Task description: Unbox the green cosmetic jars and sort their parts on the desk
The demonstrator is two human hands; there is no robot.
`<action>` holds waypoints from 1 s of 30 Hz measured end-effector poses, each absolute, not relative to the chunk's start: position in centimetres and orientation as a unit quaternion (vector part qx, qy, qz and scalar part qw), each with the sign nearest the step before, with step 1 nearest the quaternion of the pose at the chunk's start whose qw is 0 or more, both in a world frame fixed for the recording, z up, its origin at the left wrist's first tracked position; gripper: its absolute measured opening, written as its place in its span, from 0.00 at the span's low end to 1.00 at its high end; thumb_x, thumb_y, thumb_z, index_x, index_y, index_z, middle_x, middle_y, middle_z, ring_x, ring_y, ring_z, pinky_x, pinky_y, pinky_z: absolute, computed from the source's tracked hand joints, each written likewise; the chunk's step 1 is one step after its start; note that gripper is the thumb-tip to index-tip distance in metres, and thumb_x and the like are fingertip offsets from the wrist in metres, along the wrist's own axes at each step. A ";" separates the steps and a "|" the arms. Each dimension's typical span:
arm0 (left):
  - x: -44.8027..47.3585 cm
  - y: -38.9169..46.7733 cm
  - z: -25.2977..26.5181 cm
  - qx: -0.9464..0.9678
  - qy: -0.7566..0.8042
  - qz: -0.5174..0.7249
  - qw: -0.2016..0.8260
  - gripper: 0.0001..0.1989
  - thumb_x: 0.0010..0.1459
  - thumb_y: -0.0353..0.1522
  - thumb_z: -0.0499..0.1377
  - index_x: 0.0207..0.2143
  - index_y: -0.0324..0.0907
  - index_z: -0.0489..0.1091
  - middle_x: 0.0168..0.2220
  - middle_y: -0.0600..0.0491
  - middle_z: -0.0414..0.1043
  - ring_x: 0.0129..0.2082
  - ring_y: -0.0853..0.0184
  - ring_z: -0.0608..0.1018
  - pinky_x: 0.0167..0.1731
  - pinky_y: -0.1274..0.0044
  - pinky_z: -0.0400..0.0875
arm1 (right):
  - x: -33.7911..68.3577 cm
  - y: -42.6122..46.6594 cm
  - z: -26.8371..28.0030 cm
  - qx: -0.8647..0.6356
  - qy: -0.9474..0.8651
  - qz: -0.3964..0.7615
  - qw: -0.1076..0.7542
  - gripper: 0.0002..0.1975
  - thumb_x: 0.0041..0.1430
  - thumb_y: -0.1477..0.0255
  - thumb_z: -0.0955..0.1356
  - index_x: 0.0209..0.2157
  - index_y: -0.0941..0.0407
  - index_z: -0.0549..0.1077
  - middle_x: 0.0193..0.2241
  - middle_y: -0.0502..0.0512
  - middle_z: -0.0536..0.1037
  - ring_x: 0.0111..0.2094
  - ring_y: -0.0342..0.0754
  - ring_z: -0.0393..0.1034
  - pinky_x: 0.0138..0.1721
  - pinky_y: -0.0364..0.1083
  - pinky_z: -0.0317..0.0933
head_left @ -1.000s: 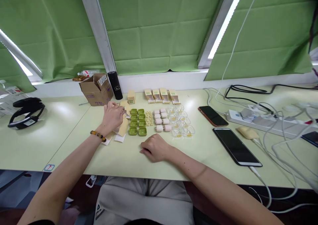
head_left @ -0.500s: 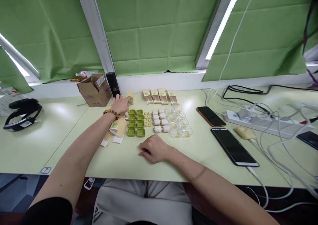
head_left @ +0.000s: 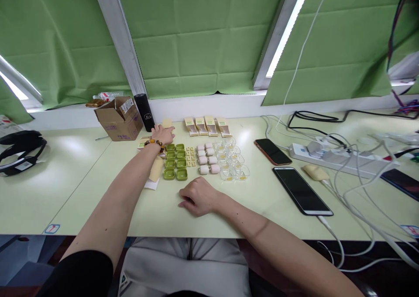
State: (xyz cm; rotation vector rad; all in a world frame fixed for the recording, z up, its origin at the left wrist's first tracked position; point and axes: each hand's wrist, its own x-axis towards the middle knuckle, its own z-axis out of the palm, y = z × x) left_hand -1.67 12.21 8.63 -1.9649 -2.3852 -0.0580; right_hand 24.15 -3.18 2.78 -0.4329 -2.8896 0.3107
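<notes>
My left hand (head_left: 163,134), a beaded bracelet on its wrist, reaches to the back of the table with fingers spread. Its fingertips are at a small tan card box (head_left: 167,123), partly hidden behind them. More folded card boxes (head_left: 156,170) lie under and beside my left forearm. To the right of that hand stand two columns of small green trays (head_left: 170,163), then tiny yellow pieces (head_left: 190,157), pale pink rounded blocks (head_left: 214,169) and clear plastic cups (head_left: 242,172). My right hand (head_left: 199,197) rests loosely curled on the table in front of them, nothing visible in it.
Several tan window boxes (head_left: 211,126) stand at the back. A brown carton (head_left: 122,124) and a black bottle (head_left: 144,112) are back left, a black headset (head_left: 22,155) far left. Phones (head_left: 303,191), a power strip (head_left: 343,161) and tangled cables lie to the right.
My left hand has shifted slightly right and covers more of the small card box and its surroundings. The right hand stays curled in place. The view has turned slightly.
</notes>
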 end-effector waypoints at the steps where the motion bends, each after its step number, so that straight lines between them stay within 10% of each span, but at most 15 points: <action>1: -1.7 12.3 8.5 -0.635 -0.772 -0.019 0.027 0.31 0.64 0.47 0.52 0.68 0.54 0.64 0.62 0.35 0.65 0.61 0.35 0.62 0.56 0.49 0.55 | 24.1 -3.2 2.8 -0.146 -0.979 0.105 0.100 0.14 0.63 0.62 0.69 0.28 0.55 0.72 0.25 0.52 0.80 0.25 0.45 0.68 0.29 0.46 0.41; 21: 0.2 10.1 10.4 -0.662 -0.704 -0.241 0.087 0.21 0.70 0.43 0.51 0.61 0.49 0.68 0.57 0.37 0.63 0.59 0.45 0.65 0.59 0.55 0.59 | 24.2 -3.1 2.4 -0.125 -0.980 0.091 0.126 0.18 0.66 0.59 0.67 0.27 0.55 0.71 0.23 0.52 0.78 0.24 0.45 0.65 0.29 0.46 0.39; 30: 2.7 1.9 8.9 -0.626 -0.515 -0.574 -0.116 0.17 0.71 0.47 0.52 0.55 0.50 0.60 0.54 0.46 0.66 0.44 0.64 0.74 0.44 0.71 0.76 | 25.1 -1.9 2.1 -0.091 -0.913 0.039 0.396 0.17 0.68 0.63 0.63 0.26 0.54 0.69 0.19 0.51 0.70 0.22 0.46 0.60 0.29 0.48 0.47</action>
